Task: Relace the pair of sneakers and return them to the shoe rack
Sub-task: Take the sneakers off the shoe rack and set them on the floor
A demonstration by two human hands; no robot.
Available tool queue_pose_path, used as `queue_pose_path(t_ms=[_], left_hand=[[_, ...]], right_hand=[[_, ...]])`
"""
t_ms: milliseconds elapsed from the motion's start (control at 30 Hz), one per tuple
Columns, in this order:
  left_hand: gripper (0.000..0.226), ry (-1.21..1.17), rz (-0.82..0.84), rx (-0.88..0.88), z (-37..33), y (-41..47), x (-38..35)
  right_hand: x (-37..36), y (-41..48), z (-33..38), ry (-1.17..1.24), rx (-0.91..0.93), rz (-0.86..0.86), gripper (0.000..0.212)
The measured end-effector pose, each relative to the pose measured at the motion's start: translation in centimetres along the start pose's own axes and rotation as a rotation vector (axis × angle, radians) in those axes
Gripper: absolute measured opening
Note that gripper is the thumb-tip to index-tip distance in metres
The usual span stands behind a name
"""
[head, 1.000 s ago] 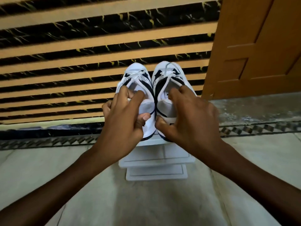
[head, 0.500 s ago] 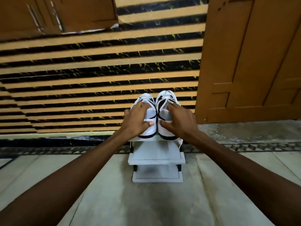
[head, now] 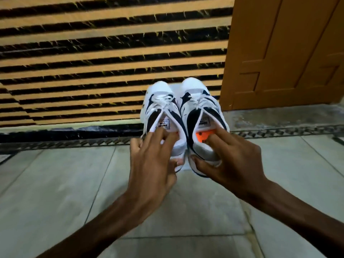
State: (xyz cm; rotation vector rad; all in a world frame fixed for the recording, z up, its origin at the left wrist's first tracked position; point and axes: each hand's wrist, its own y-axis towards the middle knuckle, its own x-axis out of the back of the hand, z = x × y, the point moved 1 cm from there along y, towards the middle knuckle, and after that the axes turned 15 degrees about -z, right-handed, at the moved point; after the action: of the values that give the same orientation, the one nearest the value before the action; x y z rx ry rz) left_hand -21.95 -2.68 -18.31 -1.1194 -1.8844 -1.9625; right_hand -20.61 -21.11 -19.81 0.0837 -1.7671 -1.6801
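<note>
Two hands' fingers (head: 216, 139) grasp side-by-side laced sneakers (head: 162, 110) by their heel collars.

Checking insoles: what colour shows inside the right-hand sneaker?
Bright orange insole, under the right hand's fingers; head view.

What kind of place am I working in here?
Probably a home entryway: a wooden door at right, pale floor tiles, and a striped tiled wall behind the sneakers that both hands grip.

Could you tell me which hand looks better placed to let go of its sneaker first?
Left, tentatively. The left hand has its fingers spread loosely over the left sneaker's heel, while the right hand pinches the right sneaker's heel, thumb outside and fingers inside the collar.
</note>
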Motion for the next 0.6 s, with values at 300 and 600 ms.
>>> queue_pose_path(t_ms=[300,600], left_hand=[[0.039,-0.062,0.093,0.087,-1.2,-11.5,0.3],[0.040,-0.112,0.278,0.111,0.6,-18.7,-5.8]], right_hand=[[1.6,-10.5,4.5,0.032,0.005,0.026,0.029],[-1.5,-18.5,4.2,0.063,-0.110,0.272,0.031]])
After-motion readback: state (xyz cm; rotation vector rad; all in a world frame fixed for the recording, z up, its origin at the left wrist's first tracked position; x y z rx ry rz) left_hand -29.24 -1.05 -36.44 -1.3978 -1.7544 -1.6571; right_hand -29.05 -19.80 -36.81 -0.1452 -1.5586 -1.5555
